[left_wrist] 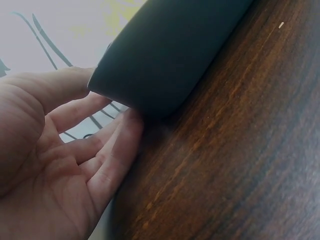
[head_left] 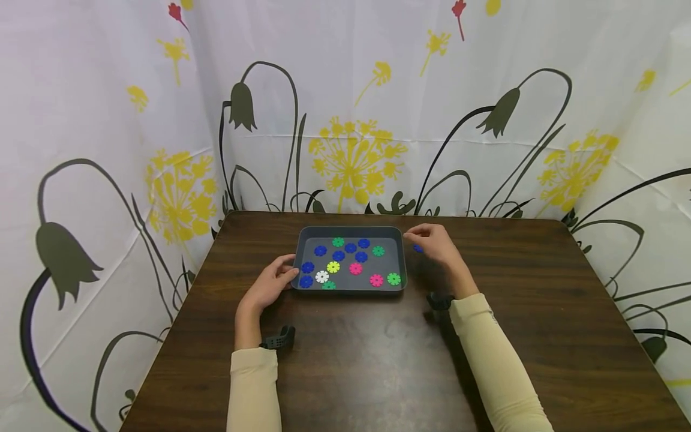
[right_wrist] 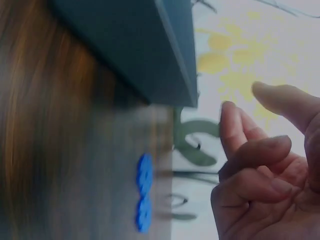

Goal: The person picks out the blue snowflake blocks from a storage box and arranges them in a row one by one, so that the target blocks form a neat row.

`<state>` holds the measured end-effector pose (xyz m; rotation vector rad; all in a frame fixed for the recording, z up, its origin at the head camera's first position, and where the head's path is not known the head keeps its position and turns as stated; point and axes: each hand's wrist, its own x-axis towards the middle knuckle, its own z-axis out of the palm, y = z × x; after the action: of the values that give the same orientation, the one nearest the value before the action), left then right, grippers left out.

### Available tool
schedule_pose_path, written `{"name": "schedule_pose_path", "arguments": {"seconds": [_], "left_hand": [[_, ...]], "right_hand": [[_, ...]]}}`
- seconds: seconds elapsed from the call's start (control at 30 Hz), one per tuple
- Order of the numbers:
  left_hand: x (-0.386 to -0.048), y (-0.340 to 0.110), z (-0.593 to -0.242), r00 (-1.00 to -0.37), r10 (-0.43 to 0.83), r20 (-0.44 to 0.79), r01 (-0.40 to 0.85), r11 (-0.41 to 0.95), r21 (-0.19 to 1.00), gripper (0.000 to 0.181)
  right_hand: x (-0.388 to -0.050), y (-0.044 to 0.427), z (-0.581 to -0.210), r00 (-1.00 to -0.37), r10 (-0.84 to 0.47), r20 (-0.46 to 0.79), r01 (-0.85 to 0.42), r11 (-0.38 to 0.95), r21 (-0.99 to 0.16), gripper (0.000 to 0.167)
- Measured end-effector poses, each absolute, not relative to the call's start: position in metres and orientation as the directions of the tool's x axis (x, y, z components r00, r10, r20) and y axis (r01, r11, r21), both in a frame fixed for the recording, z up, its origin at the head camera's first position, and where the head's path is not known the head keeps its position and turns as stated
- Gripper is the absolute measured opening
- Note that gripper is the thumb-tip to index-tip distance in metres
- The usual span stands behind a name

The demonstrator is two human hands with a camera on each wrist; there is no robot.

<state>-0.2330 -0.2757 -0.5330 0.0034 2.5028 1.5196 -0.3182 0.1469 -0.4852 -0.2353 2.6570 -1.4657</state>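
Observation:
A dark grey rectangular tray (head_left: pixel 351 292) holds several flower-shaped notched discs: blue ones (head_left: pixel 320 251), green ones (head_left: pixel 378 251), pink ones (head_left: pixel 355 269), a yellow one (head_left: pixel 333 267) and a white one (head_left: pixel 322 276). My left hand (head_left: pixel 270 281) grips the tray's left end, thumb at the rim and fingertips low against the side in the left wrist view. Beside the right rim is my right hand (head_left: pixel 437 243); the right wrist view shows its thumb and forefinger apart with nothing between them, other fingers loosely bent. Two blue discs (right_wrist: pixel 144 175) lie on the table near it, largely hidden in the head view.
The brown wooden table (head_left: pixel 356 372) extends around the tray. Behind it and at both sides hangs a white curtain (head_left: pixel 345 72) with flower prints. Each wrist wears a black strap (head_left: pixel 279 339) with a small device.

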Motion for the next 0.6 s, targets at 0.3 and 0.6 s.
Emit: {"name": "schedule_pose_path", "arguments": {"seconds": [0.3,0.6], "left_hand": [[-0.236,-0.277,-0.537,-0.975,0.112,-0.193,-0.120,0.466,0.877,0.060],[-0.237,-0.278,-0.538,-0.975,0.114,-0.192,-0.119,0.464,0.878,0.060]], "right_hand": [[-0.314,0.103,-0.487,-0.953,-0.299,-0.054,-0.122,0.539,-0.834,0.033],[-0.317,0.069,-0.503,-0.936,-0.343,-0.074,-0.127,0.527,-0.841,0.032]]}}
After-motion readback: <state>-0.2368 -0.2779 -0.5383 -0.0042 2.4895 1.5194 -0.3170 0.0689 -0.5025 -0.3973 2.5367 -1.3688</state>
